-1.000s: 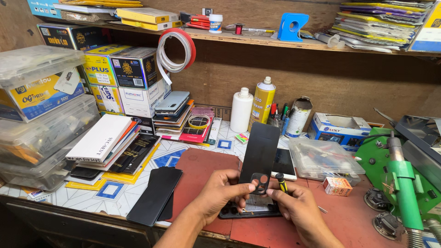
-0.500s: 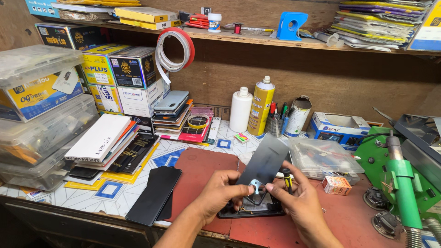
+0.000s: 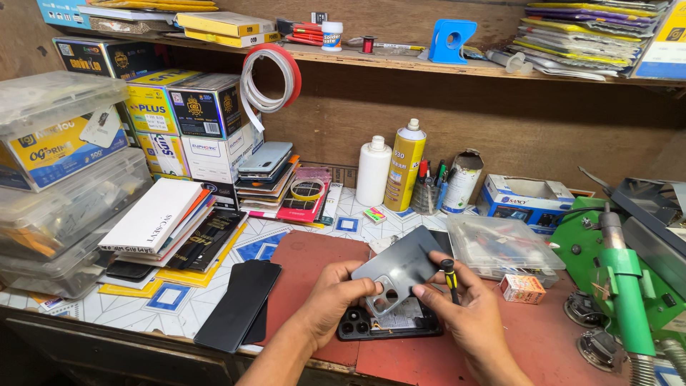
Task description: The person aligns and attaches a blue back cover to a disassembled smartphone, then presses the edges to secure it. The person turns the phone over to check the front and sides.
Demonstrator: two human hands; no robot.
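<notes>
Both my hands hold a dark grey phone back cover (image 3: 400, 271) tilted above an opened phone body (image 3: 389, 322) that lies on a red work mat (image 3: 307, 264). My left hand (image 3: 336, 297) grips the cover's lower left edge near its camera cut-out. On the cover's right edge rests my right hand (image 3: 468, 311), which also pinches a small black and yellow screwdriver (image 3: 450, 275). The phone body shows its camera holes and inner parts, partly hidden by the cover.
Black phone screens (image 3: 239, 304) lie left of the mat. Boxes and plastic bins (image 3: 64, 186) stack at the left, bottles (image 3: 404, 164) and a pen cup at the back, a clear parts box (image 3: 500, 246) and green machine (image 3: 622, 279) at the right. Shelf (image 3: 429, 61) above.
The back cover stood nearly upright a second ago; it has now tilted down and lies flatter in both hands over the phone body.
</notes>
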